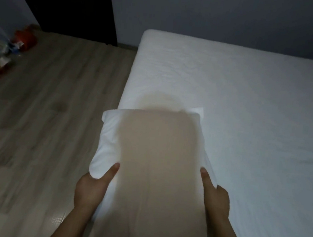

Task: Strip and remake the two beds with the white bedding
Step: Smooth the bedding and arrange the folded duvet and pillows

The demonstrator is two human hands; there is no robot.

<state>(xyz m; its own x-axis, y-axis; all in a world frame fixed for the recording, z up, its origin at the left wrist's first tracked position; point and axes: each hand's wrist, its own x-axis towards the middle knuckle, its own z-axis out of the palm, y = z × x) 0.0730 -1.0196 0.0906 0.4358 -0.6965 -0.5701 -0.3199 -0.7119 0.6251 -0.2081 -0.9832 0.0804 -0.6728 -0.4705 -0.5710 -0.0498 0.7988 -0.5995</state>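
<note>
Hands come first, low at 6 o'clock: a person's left hand point(91, 186) and right hand point(217, 198) hold a pillow point(157, 156) between them, bare forearms rising from the bottom edge. The left grip is closed on the pillow's near corner at 7 o'clock, thumb laid flat on top and the other fingers hidden beneath. The right grip is clamped on the near edge at 5 o'clock in the same way, thumb stretched along the side and fingers out of sight under it. The pillow's broad top face is beige and blurred. A white pillowcase point(110, 133) shows bunched down its left side and at its far right corner; how far the case covers the pillow cannot be told.

The pillow is held out lengthwise, pointing toward 12 o'clock, with its far end over the near left edge of the bed point(248, 108). Whether it touches the bed cannot be told. The bed fills the frame from 12 to 4 o'clock, covered in white bedding that lies mostly flat with light wrinkles.

Pale wood floor point(47, 108) spreads out at 9 o'clock beside the bed. At 10 o'clock, well apart from the bed, a red object point(26, 39) and several packets point(0, 61) sit on the floor, too blurred to identify. Beyond them, at 11 o'clock, stands a dark panel point(67, 4), and a grey wall point(219, 13) runs behind the bed's head at 12 o'clock.
</note>
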